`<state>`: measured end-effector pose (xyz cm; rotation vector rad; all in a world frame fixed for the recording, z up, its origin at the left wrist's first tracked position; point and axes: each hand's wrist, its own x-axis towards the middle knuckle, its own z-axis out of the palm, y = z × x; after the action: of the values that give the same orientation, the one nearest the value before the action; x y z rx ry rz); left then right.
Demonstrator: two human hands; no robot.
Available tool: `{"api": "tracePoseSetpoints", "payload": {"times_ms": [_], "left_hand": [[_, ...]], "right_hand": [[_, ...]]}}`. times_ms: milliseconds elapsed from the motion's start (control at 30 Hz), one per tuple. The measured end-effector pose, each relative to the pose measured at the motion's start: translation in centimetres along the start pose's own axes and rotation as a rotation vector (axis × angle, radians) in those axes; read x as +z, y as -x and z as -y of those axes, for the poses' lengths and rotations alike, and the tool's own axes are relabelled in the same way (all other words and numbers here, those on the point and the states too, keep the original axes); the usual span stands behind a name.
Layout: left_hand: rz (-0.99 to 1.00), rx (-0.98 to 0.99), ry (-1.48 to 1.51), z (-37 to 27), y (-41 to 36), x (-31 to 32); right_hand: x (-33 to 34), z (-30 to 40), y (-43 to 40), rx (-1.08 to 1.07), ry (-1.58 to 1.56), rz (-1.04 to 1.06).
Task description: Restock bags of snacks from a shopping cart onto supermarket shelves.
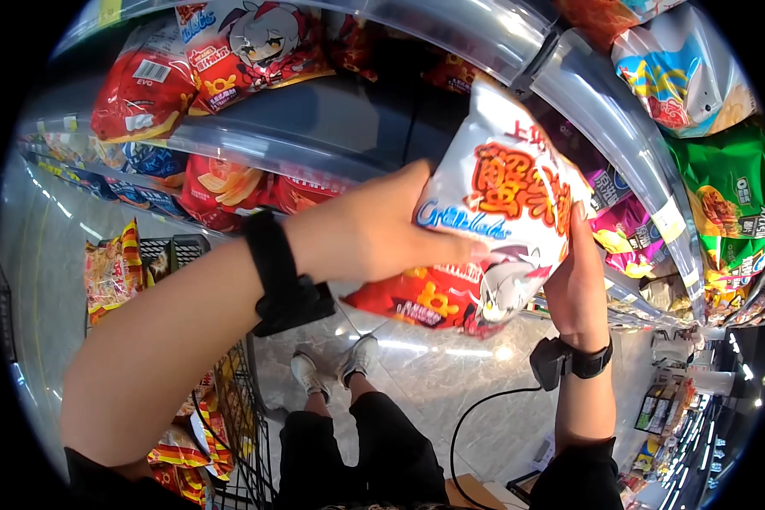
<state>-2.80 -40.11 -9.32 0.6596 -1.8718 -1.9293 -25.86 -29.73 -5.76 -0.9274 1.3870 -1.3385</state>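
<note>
A white and red bag of crab-flavoured snacks point(459, 280) is held tilted in front of the shelves, between both of my hands. My left hand point(382, 223) grips its left side, thumb lying across the printed front and the other fingers hidden behind. At the right edge, my right hand point(577, 280) presses on the bag, its fingers mostly out of sight behind the pack. Matching bags point(255, 54) stand on the upper shelf at the left, beside a red bag showing its barcode side point(146, 95).
A black wire shopping cart point(248, 414) with several snack bags stands at my left. Clear plastic shelf edges point(248, 150) curve across the front. Green chip bags point(727, 191) and purple bags point(631, 236) sit on the right. A cardboard box point(475, 491) lies near my legs.
</note>
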Motion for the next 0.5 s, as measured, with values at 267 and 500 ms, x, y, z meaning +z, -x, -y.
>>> {"api": "tracePoseSetpoints", "payload": {"times_ms": [267, 500], "left_hand": [[-0.255, 0.102, 0.079, -1.9, -3.5, -2.8], [-0.323, 0.354, -1.032, 0.1, -12.7, -8.8]], "right_hand": [[-0.4, 2.1, -3.9, -0.152, -0.039, -0.016], [-5.5, 1.3, -13.9, -0.581, 0.428, -0.081]]}}
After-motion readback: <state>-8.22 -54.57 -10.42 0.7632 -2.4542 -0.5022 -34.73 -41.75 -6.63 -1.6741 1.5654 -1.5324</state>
